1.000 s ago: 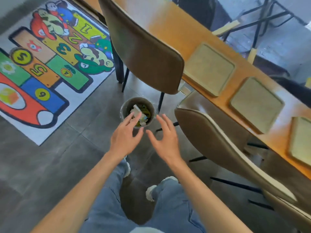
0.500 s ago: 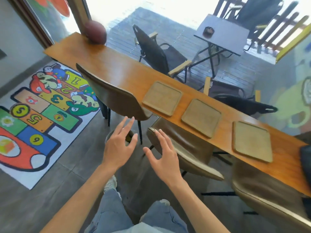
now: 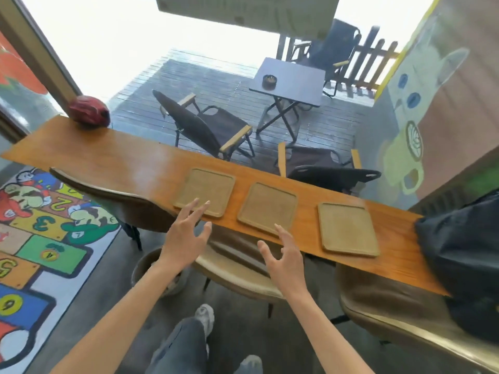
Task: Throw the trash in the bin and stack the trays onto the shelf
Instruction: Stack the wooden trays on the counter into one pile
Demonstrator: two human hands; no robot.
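Three flat tan trays lie in a row on the long wooden counter (image 3: 113, 160): a left tray (image 3: 206, 188), a middle tray (image 3: 268, 206) and a right tray (image 3: 347, 229). My left hand (image 3: 183, 236) hovers open, its fingertips over the left tray's near edge. My right hand (image 3: 286, 256) is open too, its fingertips at the middle tray's near edge. Neither hand holds anything. The round bin (image 3: 144, 268) stands on the floor under my left forearm, mostly hidden by it.
Brown shell chairs stand along the counter's near side: one at left (image 3: 108, 201), one in the middle (image 3: 237, 273), one at right (image 3: 399, 317). A dark bag (image 3: 464, 252) lies at the counter's right end, a red ball (image 3: 89, 112) at its left end. A colourful play mat (image 3: 40, 233) covers the floor at left.
My view has tilted up from the bin to the counter. Both open hands have risen from above the bin toward the trays.
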